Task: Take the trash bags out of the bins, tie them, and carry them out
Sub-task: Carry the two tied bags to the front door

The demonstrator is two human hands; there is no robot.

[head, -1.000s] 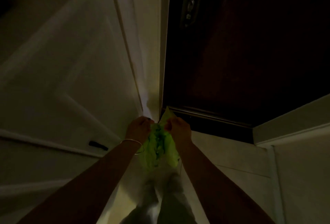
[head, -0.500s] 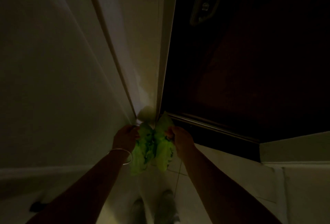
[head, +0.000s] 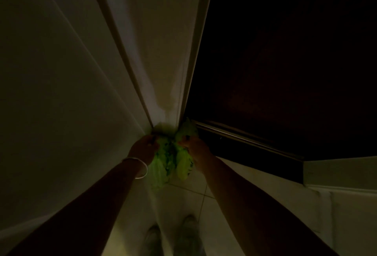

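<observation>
A bright green trash bag (head: 169,160) hangs in front of me in dim light, above the tiled floor. My left hand (head: 143,149), with a thin bangle on its wrist, grips the bag's left top edge. My right hand (head: 194,147) grips the right top edge, and a green flap (head: 188,128) sticks up above it. The bag's body bunches between the two hands. Its bottom fades into shadow.
A pale door or wall panel (head: 71,92) fills the left. A dark wooden door (head: 285,62) stands on the right with a metal threshold strip (head: 244,139). A white wall corner (head: 336,174) is at right. My shoes (head: 187,233) show on the floor tiles (head: 183,198).
The view has tilted and moved closer to the door corner. Both hands keep hold of the bag's top, now slightly farther apart, with the bag spread between them.
</observation>
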